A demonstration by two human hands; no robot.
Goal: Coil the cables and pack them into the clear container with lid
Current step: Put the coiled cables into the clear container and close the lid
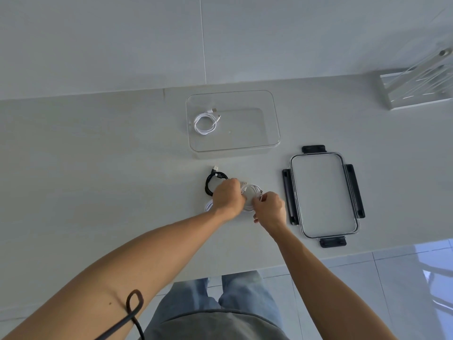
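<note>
A pale grey, faintly streaked worktop [98,168] is seen under everything. The container [269,114] is clear, and the coiled cable [205,122] in it is white. The lid [323,195] is clear in the middle, with black latches on all four sides. A black cable [210,184] is seen by the hands, and the cable [252,192] held between them is white. The wall is tiled in light grey. The floor is tiled in glossy bluish grey. Light blue jeans and a grey top are worn.
</note>
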